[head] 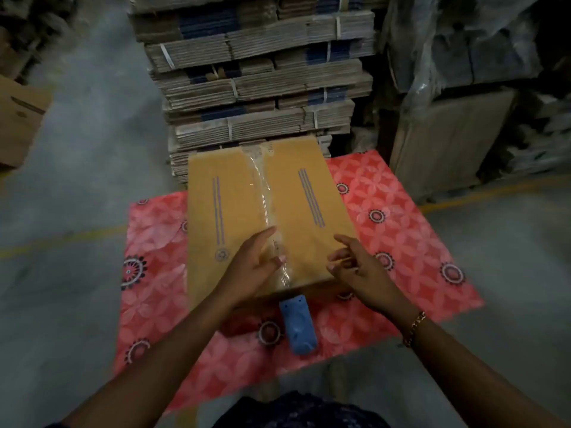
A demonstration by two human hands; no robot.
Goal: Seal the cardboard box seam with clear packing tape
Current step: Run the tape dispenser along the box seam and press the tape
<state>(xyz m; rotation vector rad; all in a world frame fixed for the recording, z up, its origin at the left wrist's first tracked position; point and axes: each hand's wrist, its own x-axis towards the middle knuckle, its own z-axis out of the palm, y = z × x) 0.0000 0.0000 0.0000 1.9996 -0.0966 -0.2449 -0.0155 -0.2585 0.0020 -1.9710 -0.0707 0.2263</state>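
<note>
Flat cartons [256, 88] stack behind, their tops cut off. On the red mat [401, 230] sits my box [234, 211], shut, contents hidden, clear tape [262, 193] running down its seam. My left hand [253, 267] lies on the tape's near end, fingers loosely spread; my right hand [361, 270] hovers beside, fingers curled, holding nothing. A blue tool [298, 325], blurred, lies before the box.
</note>
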